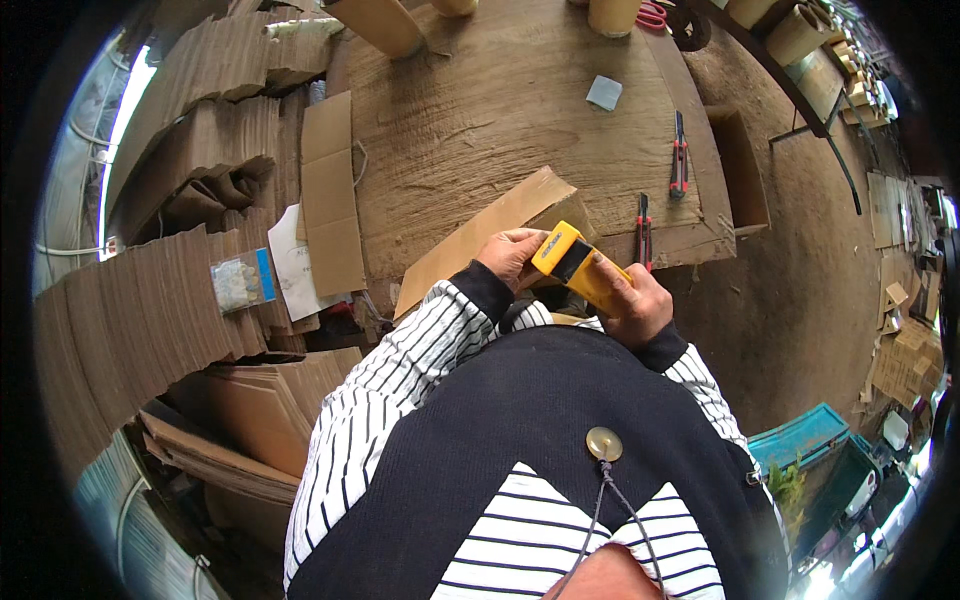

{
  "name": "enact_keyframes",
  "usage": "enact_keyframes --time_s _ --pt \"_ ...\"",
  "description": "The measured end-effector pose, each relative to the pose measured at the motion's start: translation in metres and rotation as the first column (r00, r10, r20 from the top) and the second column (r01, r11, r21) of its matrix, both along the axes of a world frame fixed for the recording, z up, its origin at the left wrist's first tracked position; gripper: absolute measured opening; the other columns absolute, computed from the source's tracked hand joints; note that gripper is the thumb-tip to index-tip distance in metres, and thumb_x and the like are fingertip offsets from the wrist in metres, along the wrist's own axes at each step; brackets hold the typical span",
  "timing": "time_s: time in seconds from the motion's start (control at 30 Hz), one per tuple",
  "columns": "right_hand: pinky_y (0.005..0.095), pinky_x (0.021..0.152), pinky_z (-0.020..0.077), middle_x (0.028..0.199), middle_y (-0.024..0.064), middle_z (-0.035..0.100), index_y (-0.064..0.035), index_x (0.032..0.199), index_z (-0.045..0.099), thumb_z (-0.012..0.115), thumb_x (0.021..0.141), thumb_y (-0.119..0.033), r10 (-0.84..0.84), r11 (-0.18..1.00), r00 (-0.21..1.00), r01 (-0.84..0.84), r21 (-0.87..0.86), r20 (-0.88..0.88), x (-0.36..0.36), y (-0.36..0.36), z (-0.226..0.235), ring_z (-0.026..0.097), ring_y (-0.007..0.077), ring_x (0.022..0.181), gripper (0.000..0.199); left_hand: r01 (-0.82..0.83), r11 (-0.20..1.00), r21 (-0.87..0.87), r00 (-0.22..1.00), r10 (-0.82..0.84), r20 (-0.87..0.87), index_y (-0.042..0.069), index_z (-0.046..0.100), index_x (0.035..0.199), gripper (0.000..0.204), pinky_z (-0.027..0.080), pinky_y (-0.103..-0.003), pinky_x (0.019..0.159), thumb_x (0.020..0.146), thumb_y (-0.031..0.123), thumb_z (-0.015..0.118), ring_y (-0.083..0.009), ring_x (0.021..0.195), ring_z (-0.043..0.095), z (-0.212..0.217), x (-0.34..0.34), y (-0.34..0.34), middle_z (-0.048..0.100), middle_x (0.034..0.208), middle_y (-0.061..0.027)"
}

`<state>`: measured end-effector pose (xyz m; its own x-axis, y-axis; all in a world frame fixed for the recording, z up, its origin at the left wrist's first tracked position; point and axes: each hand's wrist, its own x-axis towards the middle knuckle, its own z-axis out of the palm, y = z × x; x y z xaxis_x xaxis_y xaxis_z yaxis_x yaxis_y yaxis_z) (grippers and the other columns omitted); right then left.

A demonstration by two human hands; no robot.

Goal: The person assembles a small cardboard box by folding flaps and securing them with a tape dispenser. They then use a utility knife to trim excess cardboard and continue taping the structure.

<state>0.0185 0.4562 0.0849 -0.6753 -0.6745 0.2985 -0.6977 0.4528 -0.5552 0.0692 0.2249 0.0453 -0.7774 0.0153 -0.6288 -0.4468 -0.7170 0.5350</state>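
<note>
My right hand (640,305) is wrapped round a yellow handheld device (590,278) with a black panel, tilted up to the left. What kind of device it is does not show clearly. Close against its upper left end, the fingers of my left hand (510,258) are pinched together; what lies between them is hidden. Beneath both hands, a long flat piece of brown cardboard (478,235) lies slantwise at the near edge of the wooden table (450,120). To the right rest two red-and-black utility knives, one nearer (643,232) and one farther (680,160).
Stacks of corrugated cardboard (130,320) crowd the left side. Cardboard tubes (375,28) stand at the table's far edge, near red-handled scissors (652,15). A small pale paper square (604,93) lies on the table. An open cardboard box (740,165) sits beside its right edge.
</note>
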Motion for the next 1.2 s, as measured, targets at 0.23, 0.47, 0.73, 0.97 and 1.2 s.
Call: enact_keyframes --time_s 0.23,0.47,0.73,0.97,1.2 --pt "0.0391 0.053 0.0493 0.074 0.0083 0.048 -0.0272 0.137 0.049 0.079 0.054 -0.016 -0.127 0.944 0.986 0.086 0.318 0.11 0.02 0.016 0.031 0.057 0.0276 0.061 0.089 -0.157 0.717 -0.679 0.947 -0.087 -0.31 0.003 0.073 0.09 0.021 0.051 -0.027 0.06 0.092 0.019 0.059 -0.0118 0.065 0.061 -0.082 -0.044 -0.097 0.069 0.077 -0.0054" --pt "0.0398 0.056 0.0501 0.076 0.0098 0.05 -0.0258 0.137 0.049 0.076 0.056 -0.013 -0.234 0.896 0.965 0.168 0.412 0.116 0.017 -0.019 0.037 0.058 0.0296 0.063 0.086 0.008 0.759 -0.65 0.993 -0.085 -0.088 0.003 0.073 0.089 0.017 0.041 -0.022 0.05 0.089 0.019 0.067 -0.0067 0.058 0.053 -0.17 -0.117 -0.147 0.067 0.074 -0.0028" --pt "0.0387 0.062 0.0527 0.082 0.0109 0.054 -0.0239 0.138 0.047 0.073 0.061 -0.01 -0.279 0.842 0.94 0.141 0.521 0.198 0.01 -0.046 -0.001 0.061 0.0299 0.068 0.083 0.326 0.412 -0.851 0.945 -0.136 0.296 0.013 0.076 0.084 0.018 0.051 -0.028 0.065 0.082 0.029 0.066 -0.0131 0.063 0.064 -0.252 -0.116 -0.124 0.07 0.072 -0.0012" --pt "0.0388 0.062 0.0522 0.083 0.0107 0.053 -0.0229 0.137 0.048 0.073 0.061 -0.007 -0.26 0.894 0.942 0.153 0.421 0.21 0.016 -0.024 -0.043 0.06 0.0304 0.069 0.082 0.38 0.434 -0.817 0.923 -0.127 0.362 0.016 0.075 0.096 0.021 0.053 -0.029 0.077 0.086 0.032 0.065 -0.0153 0.077 0.069 -0.243 -0.108 -0.105 0.073 0.085 -0.0004" --pt "0.0395 0.058 0.0509 0.083 0.0116 0.052 -0.0216 0.138 0.046 0.075 0.058 -0.006 -0.224 0.926 0.956 0.149 0.347 0.187 0.028 0.002 -0.073 0.059 0.0316 0.068 0.086 0.285 0.619 -0.732 0.958 -0.175 0.225 0.008 0.073 0.096 0.024 0.05 -0.027 0.069 0.084 0.028 0.066 -0.0105 0.073 0.065 -0.241 -0.102 -0.101 0.073 0.082 -0.0041"
